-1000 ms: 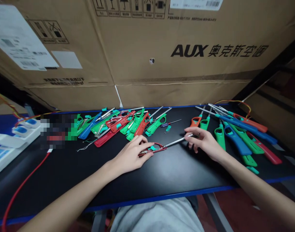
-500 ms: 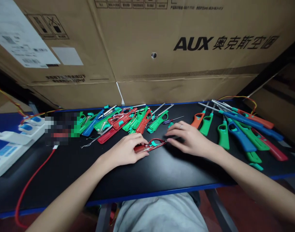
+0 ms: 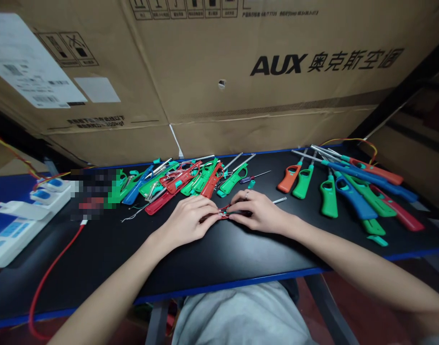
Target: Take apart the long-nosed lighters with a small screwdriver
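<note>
A red opened utility lighter (image 3: 224,214) lies low over the black tabletop, with only a small middle part showing between my fingers. My left hand (image 3: 192,215) is closed around its handle end. From the other side, the fingertips of my right hand (image 3: 260,210) pinch it near the trigger opening, and they cover much of it. A silvery metal tube (image 3: 280,200) sticks out past my right hand. Just behind that hand lie a small screwdriver (image 3: 247,180) with a purple handle and a small teal piece (image 3: 252,184).
Opened green, red and blue lighter casings (image 3: 234,179) with loose tubes and wires lie behind my hands. Several whole lighters (image 3: 329,196) are heaped at the right. A white power strip (image 3: 36,215) and red cable (image 3: 47,273) are at the left. A large cardboard box (image 3: 205,57) stands behind.
My right hand has moved left from the lighter's tube end to its middle, close to my left hand. The left hand keeps its hold. The view has shifted slightly.
</note>
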Demonstrator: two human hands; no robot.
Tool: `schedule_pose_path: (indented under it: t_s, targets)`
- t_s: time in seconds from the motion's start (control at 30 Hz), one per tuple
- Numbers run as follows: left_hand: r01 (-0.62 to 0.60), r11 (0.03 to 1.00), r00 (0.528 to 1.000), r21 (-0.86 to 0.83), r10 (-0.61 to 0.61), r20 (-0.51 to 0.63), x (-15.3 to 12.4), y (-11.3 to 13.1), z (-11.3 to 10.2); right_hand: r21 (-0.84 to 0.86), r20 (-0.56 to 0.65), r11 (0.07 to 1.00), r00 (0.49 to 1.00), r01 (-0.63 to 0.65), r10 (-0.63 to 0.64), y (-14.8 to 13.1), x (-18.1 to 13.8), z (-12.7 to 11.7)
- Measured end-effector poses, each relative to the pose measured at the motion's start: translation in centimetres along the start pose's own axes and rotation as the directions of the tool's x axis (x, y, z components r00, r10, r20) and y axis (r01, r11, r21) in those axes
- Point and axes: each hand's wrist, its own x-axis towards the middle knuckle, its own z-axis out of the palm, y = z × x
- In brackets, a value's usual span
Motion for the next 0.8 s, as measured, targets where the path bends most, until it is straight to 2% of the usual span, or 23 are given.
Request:
schedule_pose_path:
  t_s: [0.17,0.3,0.47,0.63,0.8]
  targets:
    - [-0.102,0.994,0.988,0.037,0.106,-0.113,-0.3,0.1,0.2,-0.019,-0.071,1.000,0.998,-0.004,0.003,-0.5,0.1,0.3]
    - [-0.125,0.992,0.982,0.015,0.126,-0.144,-0.3,0.1,0.4,0.009,-0.128,1.000,0.991,0.030,-0.029,-0.7,0.2,0.6]
    - [-0.050,0.987,0.987,-0.151,0.026,-0.156,-0.3,-0.3,0.9,0.007,-0.109,1.000,0.994,0.021,-0.020,-0.9,0.4,1.2]
    - [0.018,0.972,0.989,-0.233,-0.051,-0.135,-0.4,-0.6,1.3,0.022,-0.094,1.000,0.996,-0.004,0.006,-1.1,0.6,1.6]
    - [0.106,0.941,0.982,-0.322,-0.150,-0.115,-0.2,-0.6,0.4,0.040,-0.116,0.999,0.993,0.006,-0.001,-0.7,0.3,1.7]
